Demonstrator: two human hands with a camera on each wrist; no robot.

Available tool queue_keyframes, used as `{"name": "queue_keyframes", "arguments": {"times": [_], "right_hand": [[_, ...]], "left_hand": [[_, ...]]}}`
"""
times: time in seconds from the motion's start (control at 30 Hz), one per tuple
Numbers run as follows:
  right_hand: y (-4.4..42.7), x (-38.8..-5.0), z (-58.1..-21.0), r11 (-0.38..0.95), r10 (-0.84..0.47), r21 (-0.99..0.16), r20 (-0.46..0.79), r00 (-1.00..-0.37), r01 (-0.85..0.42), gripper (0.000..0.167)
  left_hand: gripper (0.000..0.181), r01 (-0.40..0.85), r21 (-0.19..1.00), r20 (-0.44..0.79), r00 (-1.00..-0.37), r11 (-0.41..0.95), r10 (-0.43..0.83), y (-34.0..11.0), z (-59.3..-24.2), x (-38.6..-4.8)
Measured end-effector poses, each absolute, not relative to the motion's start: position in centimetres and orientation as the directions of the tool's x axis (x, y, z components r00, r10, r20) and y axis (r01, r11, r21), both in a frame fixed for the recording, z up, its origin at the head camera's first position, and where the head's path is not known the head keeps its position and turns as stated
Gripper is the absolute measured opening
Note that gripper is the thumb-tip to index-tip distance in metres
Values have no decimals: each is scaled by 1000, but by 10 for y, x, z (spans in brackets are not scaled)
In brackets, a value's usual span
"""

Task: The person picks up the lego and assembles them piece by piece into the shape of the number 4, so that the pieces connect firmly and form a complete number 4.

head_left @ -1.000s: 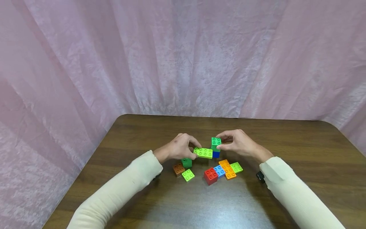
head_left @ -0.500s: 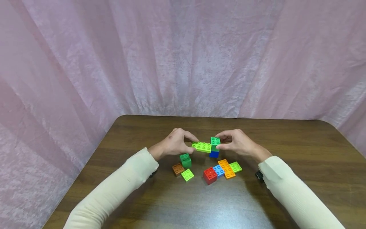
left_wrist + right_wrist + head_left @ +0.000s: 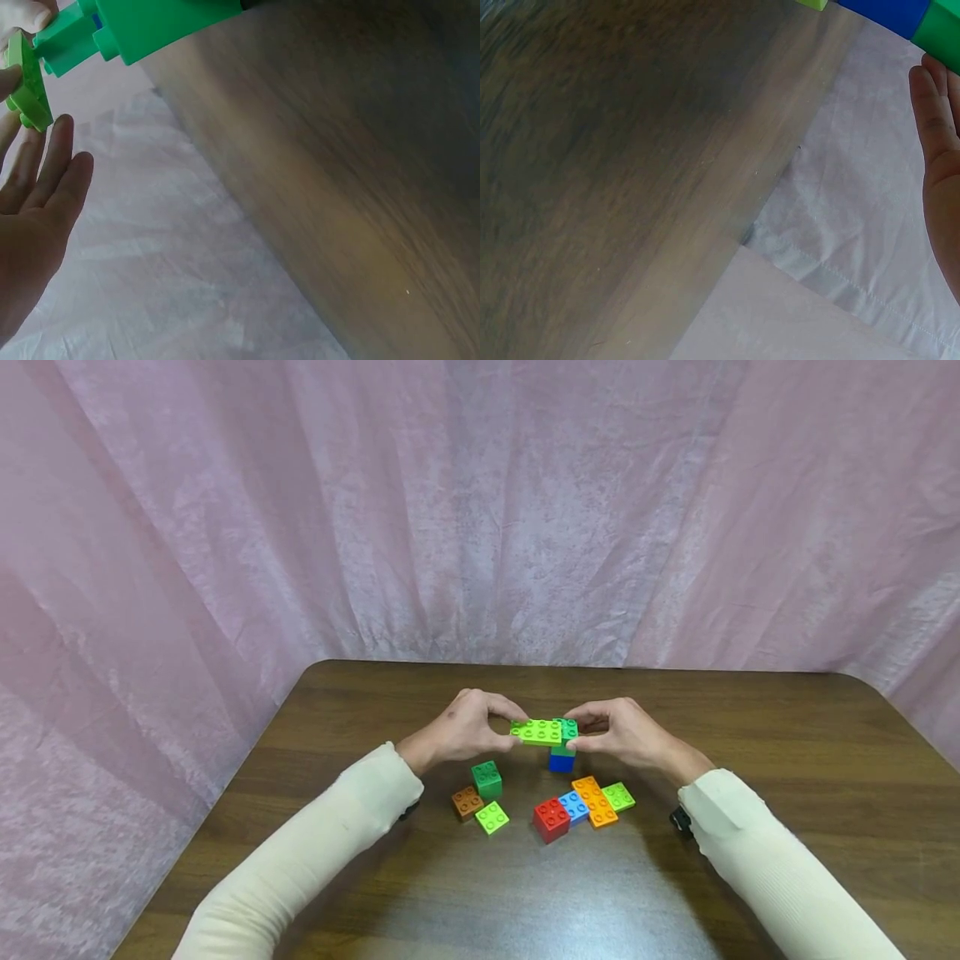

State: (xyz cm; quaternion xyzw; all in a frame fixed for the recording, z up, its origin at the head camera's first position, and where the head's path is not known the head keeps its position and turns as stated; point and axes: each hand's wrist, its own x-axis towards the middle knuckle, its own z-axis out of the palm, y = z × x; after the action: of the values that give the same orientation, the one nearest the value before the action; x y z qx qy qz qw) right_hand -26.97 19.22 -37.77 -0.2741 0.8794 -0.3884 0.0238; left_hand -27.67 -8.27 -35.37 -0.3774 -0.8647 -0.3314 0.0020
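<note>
In the head view my left hand (image 3: 467,727) pinches the left end of a long lime plate (image 3: 536,732). The plate's right end lies over the left part of a green brick (image 3: 571,727), which stands on a blue brick (image 3: 562,762). Whether plate and brick touch, I cannot tell. My right hand (image 3: 628,735) holds the green brick between thumb and fingers. The left wrist view has the lime plate (image 3: 28,82) in my left hand (image 3: 41,195), close to the green brick (image 3: 69,41). The blue brick (image 3: 889,13) is at the top of the right wrist view, beside my right hand (image 3: 939,142).
Nearer on the table (image 3: 420,893) lie a dark green brick (image 3: 487,781), a brown brick (image 3: 467,803) and a small lime plate (image 3: 492,818). Right of these are a red brick (image 3: 551,820), a light blue piece (image 3: 574,807), an orange plate (image 3: 595,802) and another lime plate (image 3: 618,797).
My left hand has lifted the long lime plate away from me, and its right end has moved from beside the green brick to over it. My right hand has hardly moved.
</note>
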Motion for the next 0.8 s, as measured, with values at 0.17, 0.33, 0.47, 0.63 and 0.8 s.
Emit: {"name": "queue_keyframes", "arguments": {"times": [0.17,0.33,0.47,0.63,0.8], "right_hand": [[193,-270,-378,555,-494,-699,159,-855,-451,38],[192,-270,-378,555,-490,-702,157,-858,-446,41],[192,-268,-378,558,-483,-699,163,-860,-446,44],[192,-268,-378,559,-480,-694,175,-860,-454,44],[193,-268,-380,560,-479,-693,176,-860,-454,45]], "left_hand": [[27,641,590,256,-725,491,640,-78,-356,-277],[28,621,600,251,-744,504,619,-75,-358,-278],[28,609,598,238,-756,522,609,-72,-358,-277],[27,608,597,226,-754,524,617,-70,-358,-277],[28,606,601,228,-755,522,615,-69,-359,-278]]}}
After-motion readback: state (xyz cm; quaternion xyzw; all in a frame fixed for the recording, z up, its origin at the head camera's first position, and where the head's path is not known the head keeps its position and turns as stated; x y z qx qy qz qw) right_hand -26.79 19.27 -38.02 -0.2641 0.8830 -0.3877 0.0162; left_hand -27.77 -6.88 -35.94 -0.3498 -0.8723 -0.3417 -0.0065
